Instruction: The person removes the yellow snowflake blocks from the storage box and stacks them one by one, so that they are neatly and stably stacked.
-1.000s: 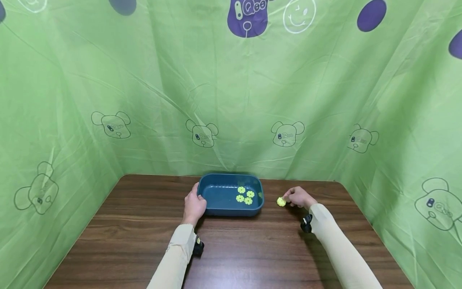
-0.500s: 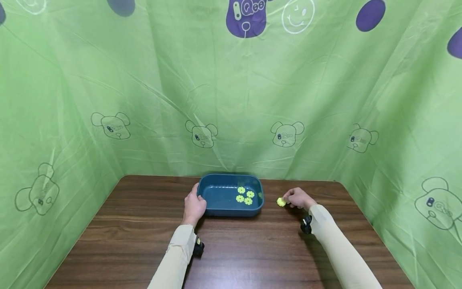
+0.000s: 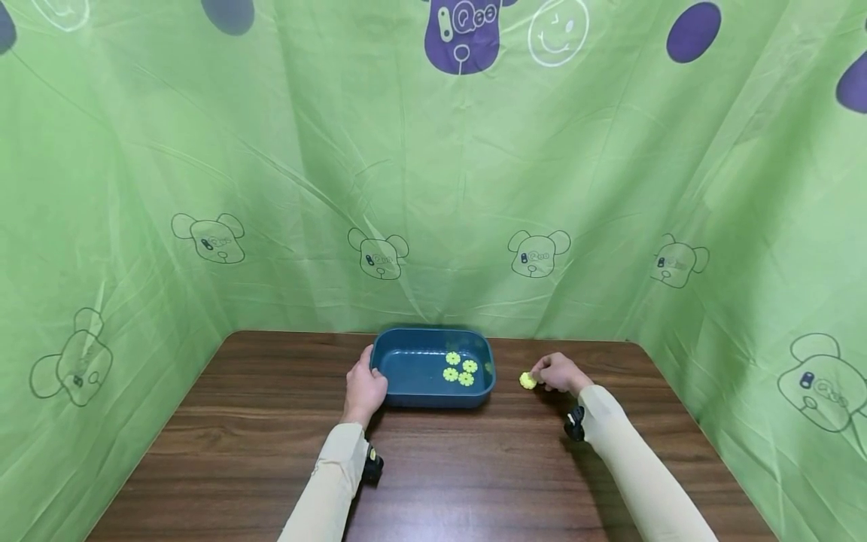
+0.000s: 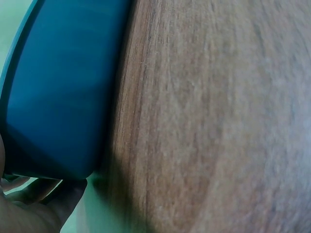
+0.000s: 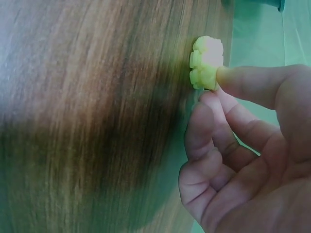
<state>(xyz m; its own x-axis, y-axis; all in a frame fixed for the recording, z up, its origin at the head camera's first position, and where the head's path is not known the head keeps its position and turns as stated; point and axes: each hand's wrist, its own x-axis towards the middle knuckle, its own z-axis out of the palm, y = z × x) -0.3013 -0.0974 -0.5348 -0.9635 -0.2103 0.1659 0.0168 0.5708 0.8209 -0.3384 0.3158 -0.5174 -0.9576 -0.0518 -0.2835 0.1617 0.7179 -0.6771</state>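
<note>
A dark blue rectangular basin (image 3: 413,399) stands at the back of the table, and my left hand (image 3: 366,385) holds its left end. In the left wrist view, the fingers (image 4: 53,196) bend along the outside of the basin's end wall. Several yellow-green flower-shaped pieces (image 3: 453,358) lie inside, toward the right. To the right of the basin, my right hand (image 3: 561,373) pinches a small stack of yellow flower-shaped pieces (image 3: 527,380) close over the tabletop. Seen from the right wrist, the thumb (image 5: 248,85) presses the edge of the stack (image 5: 205,63); other fingers curl below it.
The brown wood-grain table (image 3: 467,467) reaches back to a green printed cloth (image 3: 433,293) that hangs behind it and at both sides. Small black wrist devices sit at the left cuff (image 3: 372,462) and the right cuff (image 3: 574,424).
</note>
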